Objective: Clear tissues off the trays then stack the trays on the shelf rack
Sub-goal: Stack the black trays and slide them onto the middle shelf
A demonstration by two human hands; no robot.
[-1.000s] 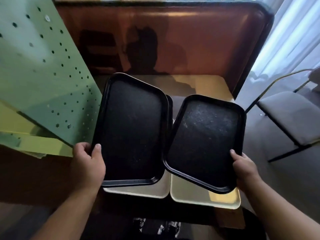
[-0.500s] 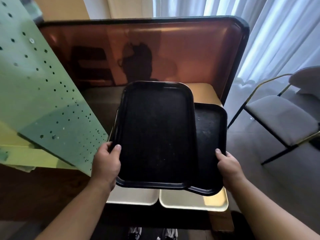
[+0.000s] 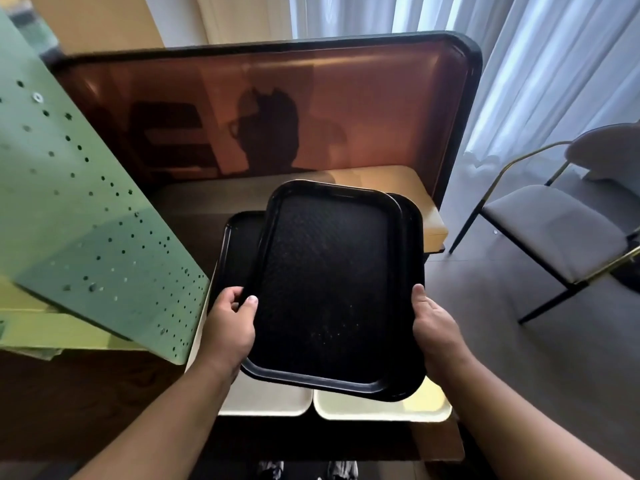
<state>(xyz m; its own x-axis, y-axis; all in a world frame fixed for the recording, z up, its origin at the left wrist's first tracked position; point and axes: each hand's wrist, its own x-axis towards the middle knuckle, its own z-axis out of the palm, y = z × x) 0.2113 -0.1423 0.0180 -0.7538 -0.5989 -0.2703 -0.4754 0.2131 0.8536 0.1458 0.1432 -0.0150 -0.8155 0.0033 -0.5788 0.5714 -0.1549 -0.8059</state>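
- Top black tray [image 3: 329,285] sits nested on a second black tray [image 3: 414,237], both held up above the surface [image 3: 391,181]
- Left hand [image 3: 230,327] grips the left edge, thumb on the rim, fingers curled under
- Right hand [image 3: 434,323] clamps the right edge, thumb on top
- A third black tray [image 3: 239,251] peeks out behind at left
- Two cream trays [image 3: 381,407] lie side by side beneath
- Green perforated panel [image 3: 86,220] at left, chair [image 3: 554,226] at right

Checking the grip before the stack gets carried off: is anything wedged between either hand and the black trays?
Nothing visible. The left hand and right hand grip opposite rims of the top black tray directly; no tissue lies on it.
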